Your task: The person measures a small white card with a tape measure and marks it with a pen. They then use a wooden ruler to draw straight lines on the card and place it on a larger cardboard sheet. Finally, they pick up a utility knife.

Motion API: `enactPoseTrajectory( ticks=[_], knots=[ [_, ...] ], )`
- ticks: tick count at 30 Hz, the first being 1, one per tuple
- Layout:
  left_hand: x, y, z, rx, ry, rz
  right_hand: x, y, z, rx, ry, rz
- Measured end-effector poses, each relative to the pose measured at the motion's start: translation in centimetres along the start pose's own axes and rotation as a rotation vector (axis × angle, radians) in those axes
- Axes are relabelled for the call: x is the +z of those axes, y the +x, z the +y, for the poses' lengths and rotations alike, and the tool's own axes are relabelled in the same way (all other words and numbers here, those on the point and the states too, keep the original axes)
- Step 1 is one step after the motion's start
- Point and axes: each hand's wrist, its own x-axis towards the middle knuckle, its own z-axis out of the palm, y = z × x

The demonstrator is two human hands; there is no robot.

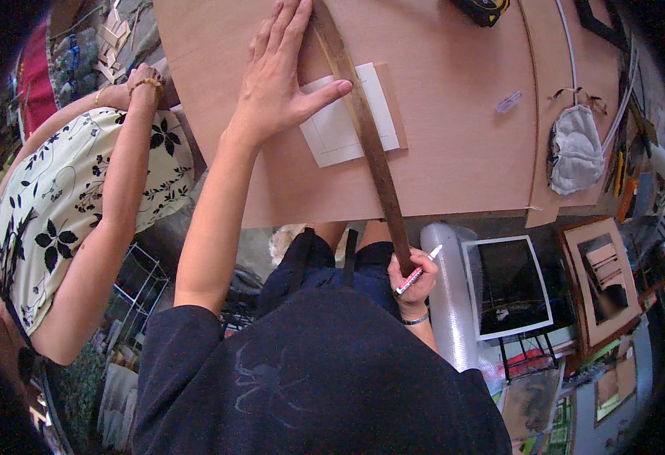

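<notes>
My left hand [275, 91] lies flat on a large brown board [453, 163], fingers stretched out, its thumb touching a long wooden strip [378, 163]. The strip runs from the far side of the board, over its near edge, toward my body. Under it lies a white sheet [328, 136] with thin drawn lines, on top of a small brown piece [390, 98]. Beyond the board's near edge, my right hand [419, 294] is closed around a white and red marker pen [409, 283]. Those same fingers also grip the strip's near end.
At left stands another person [97, 182] in a patterned top, forearms by the board's edge. A tape measure [484, 9], a small clear plastic piece [509, 101] and a white face mask [577, 150] lie on the board. Bubble wrap [447, 303] and picture frames [550, 292] stand at right.
</notes>
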Motion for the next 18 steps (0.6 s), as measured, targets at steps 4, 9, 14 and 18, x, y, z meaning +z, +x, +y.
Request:
enactPoseTrajectory(
  ticks=[4, 9, 14, 18],
  knots=[
    [-0.7, 0.1, 1.1, -0.069, 0.024, -0.046, 0.1, 0.2, 0.2, -0.012, -0.022, 0.005],
    [-1.0, 0.2, 1.5, -0.111, 0.021, -0.063, 0.2, 0.5, 0.6, -0.027, -0.092, -0.013],
    [-0.8, 0.2, 1.2, -0.09, 0.048, -0.055, 0.2, 1.4, -0.3, -0.059, -0.08, -0.015],
    [-0.7, 0.1, 1.0, -0.05, 0.075, -0.039, 0.4, 1.4, -0.3, -0.075, -0.079, -0.02]
  ],
)
